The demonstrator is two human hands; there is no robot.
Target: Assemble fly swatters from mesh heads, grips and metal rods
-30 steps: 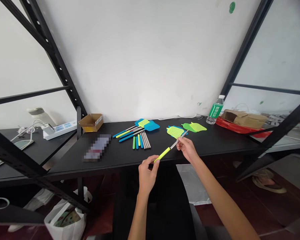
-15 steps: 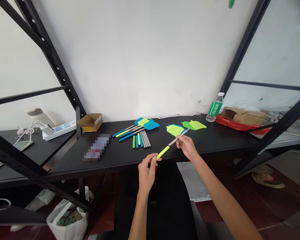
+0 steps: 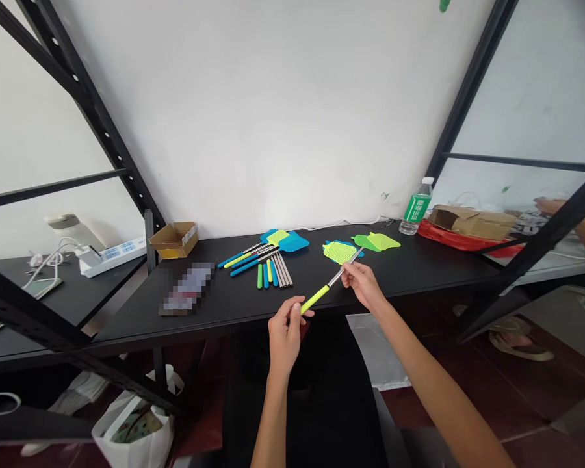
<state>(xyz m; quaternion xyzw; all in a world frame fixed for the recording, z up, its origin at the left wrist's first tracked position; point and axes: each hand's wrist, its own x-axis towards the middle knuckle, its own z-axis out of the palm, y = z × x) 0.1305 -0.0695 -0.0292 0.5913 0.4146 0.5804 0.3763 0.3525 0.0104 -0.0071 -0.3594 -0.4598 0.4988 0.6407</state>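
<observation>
A fly swatter handle with a yellow-green grip and a metal rod slants between my hands above the table edge. My left hand is closed around the lower end of the grip. Thumb and fingers of my right hand pinch the metal rod, which carries no swatter head. Just beyond its tip lie a perforated yellow-green swatter head over a blue one, and two green heads. Left of my hands are several loose grips, bare metal rods and a pile of swatters with heads.
On the black table stand a small cardboard box and a water bottle. A blurred flat item lies at left. Dark shelf posts flank both sides. Another person's hand shows at far right.
My hands keep the same hold on the swatter handle, with the rod tip shifted slightly left. At the far right, another person's hand has come into view. The camera has moved a little.
</observation>
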